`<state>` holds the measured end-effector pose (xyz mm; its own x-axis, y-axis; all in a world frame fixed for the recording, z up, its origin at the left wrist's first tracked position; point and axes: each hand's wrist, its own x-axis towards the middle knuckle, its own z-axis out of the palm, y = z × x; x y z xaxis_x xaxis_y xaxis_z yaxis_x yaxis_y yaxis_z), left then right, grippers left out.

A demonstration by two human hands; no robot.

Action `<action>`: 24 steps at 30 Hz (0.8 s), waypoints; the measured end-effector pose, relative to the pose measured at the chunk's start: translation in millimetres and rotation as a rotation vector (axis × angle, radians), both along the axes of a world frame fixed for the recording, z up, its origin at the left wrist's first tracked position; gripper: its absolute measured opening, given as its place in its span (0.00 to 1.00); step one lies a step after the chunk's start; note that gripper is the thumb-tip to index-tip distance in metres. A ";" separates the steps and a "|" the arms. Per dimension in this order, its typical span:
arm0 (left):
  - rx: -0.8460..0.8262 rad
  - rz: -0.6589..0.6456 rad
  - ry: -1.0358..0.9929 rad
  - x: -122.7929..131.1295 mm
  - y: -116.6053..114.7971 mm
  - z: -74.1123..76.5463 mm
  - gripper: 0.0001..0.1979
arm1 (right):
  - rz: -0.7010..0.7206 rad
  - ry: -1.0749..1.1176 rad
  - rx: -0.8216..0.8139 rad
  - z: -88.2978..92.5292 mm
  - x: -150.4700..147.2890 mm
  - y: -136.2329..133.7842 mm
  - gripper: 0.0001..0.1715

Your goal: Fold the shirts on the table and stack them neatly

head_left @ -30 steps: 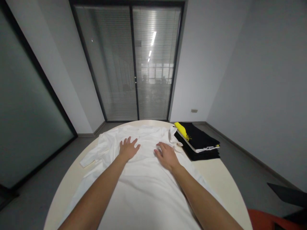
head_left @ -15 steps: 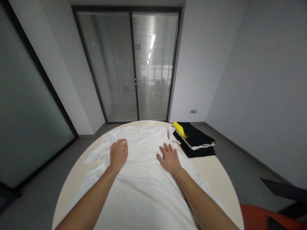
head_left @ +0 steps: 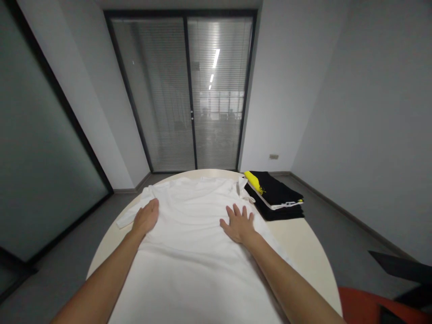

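Note:
A white T-shirt (head_left: 192, 252) lies spread over the round table, its collar end at the far side and soft creases across the chest. My right hand (head_left: 239, 224) rests flat on the shirt's right half, fingers spread apart. On the left side, near the sleeve, my left hand (head_left: 146, 217) lies on the fabric with its fingers stretched forward and close together; its fingertips show only in part. The left sleeve sticks out past this hand toward the table edge. The right sleeve is bunched against a stack of folded clothes.
Folded black clothes (head_left: 278, 195) with a yellow print on top sit at the table's right back edge. The pale round tabletop (head_left: 312, 252) shows beside the shirt. A red chair (head_left: 367, 306) stands at lower right. Beyond the table is a glazed door with blinds (head_left: 158, 99).
My left hand has slid left across the shirt toward the sleeve, and the cloth there is smoother. My right hand has stayed in place, its fingers spread wider.

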<state>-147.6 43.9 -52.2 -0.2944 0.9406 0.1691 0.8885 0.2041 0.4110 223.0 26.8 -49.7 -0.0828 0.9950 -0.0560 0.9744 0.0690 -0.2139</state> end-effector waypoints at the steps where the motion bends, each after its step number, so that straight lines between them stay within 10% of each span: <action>1: -0.019 -0.013 0.009 -2.3 4.6 -0.2 0.31 | 0.001 0.000 -0.022 2.8 0.3 3.0 0.47; 7: -0.044 -0.014 0.106 1.3 28.2 -0.3 0.28 | -0.004 0.003 -0.012 -0.6 3.9 21.8 0.51; 13: 0.164 0.083 0.243 60.7 21.8 15.8 0.25 | -0.012 0.047 0.120 -11.7 6.0 22.2 0.45; 19: 0.182 -0.327 0.244 132.7 -22.3 31.4 0.21 | -0.032 0.039 0.082 -3.8 8.0 26.1 0.39; 24: 0.085 -0.519 0.311 150.2 -36.7 12.1 0.21 | -0.011 0.023 0.074 -2.3 9.0 26.8 0.36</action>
<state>2.6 7.2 -40.1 0.2738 0.9275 0.2546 0.9443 -0.3095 0.1118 232.0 53.5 -52.0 -0.0719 0.9972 0.0195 0.9702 0.0745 -0.2305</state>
